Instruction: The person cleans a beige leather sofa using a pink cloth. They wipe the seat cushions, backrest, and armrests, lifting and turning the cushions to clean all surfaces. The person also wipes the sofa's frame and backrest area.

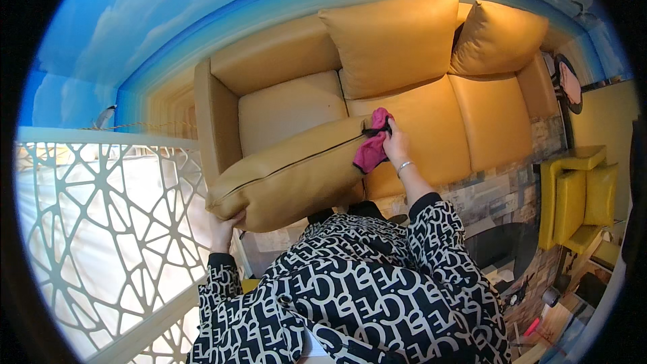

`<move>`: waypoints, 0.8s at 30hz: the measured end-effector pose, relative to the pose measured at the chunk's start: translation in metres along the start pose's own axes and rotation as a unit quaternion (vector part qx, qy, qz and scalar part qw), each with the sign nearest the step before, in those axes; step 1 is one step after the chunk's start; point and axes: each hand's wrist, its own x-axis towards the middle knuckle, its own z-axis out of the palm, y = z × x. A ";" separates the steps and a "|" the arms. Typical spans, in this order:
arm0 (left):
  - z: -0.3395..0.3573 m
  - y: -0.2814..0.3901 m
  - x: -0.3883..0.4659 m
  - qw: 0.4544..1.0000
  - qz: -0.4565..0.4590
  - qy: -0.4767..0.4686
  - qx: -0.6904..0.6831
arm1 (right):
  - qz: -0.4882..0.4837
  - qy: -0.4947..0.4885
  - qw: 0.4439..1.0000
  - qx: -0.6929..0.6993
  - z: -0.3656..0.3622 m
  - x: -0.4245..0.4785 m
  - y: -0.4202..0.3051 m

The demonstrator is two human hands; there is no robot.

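Note:
A tan leather-look cushion (pixel 293 177) with a dark zip along its upward edge is held in front of my body, over the left and middle seats of a matching sofa (pixel 290 111). My left hand (pixel 227 225) grips the cushion's lower left corner. In my right hand (pixel 397 141) is a bunched pink cloth (pixel 374 149) with black trim, lying against the cushion's right end near the zip. That hand's fingers are partly hidden by the cloth. Two more cushions, a large one (pixel 394 43) and a smaller one (pixel 500 38), lean on the sofa's backrest.
At my left stands a white openwork screen (pixel 106 187). A round dark table (pixel 510 247) is on the right, over a patterned floor (pixel 495 197). Farther right is a yellow armchair (pixel 576 202). Behind the sofa runs a wall with a painted seascape (pixel 242 5).

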 end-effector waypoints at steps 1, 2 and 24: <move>0.013 0.010 -0.001 1.000 0.005 -0.001 0.004 | 0.012 -0.007 1.000 0.025 0.008 0.004 0.000; 0.041 0.026 0.003 1.000 0.007 -0.015 0.002 | 0.031 -0.006 0.999 0.040 0.009 0.008 0.006; 0.026 0.020 0.027 0.998 0.054 -0.005 0.016 | 0.155 0.126 0.972 0.121 -0.015 0.047 0.118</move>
